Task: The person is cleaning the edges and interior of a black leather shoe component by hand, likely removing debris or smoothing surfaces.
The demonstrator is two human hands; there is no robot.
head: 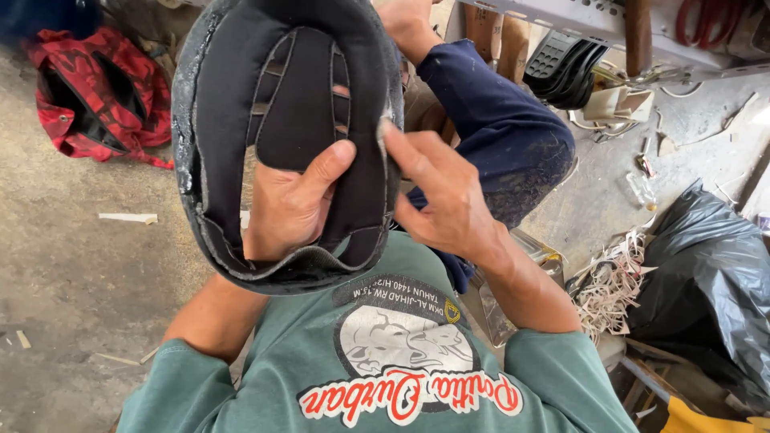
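Head view, read from left to right. At the upper left of the frame a red and black bag [96, 92] lies on the concrete floor [72, 273], well apart from the work. Centre left, a black padded helmet liner [285, 120] is held up with its inner side facing the camera; its grey edge is frayed and flaking. The left hand [289, 204] is inside the shell, fingers wrapped round the lower rim and thumb pressed flat on the centre pad, so it is clamped on the liner. Just right of it, the right hand [445, 200] has its fingertips [393, 132] pinched together on the liner's right edge, where a pale scrap of lining shows.

Judging from this, 2 risks stand out. A hard pull at that pinch could tear the worn lining further, because the edge already looks brittle. The liner could also twist out of the left hand, since only 1 thumb braces the pad.

Further right, a bent knee in dark blue trousers [501, 132] sits behind the hands, and a black plastic bag [706, 281] with pale shavings [613, 281] beside it fills the lower right.
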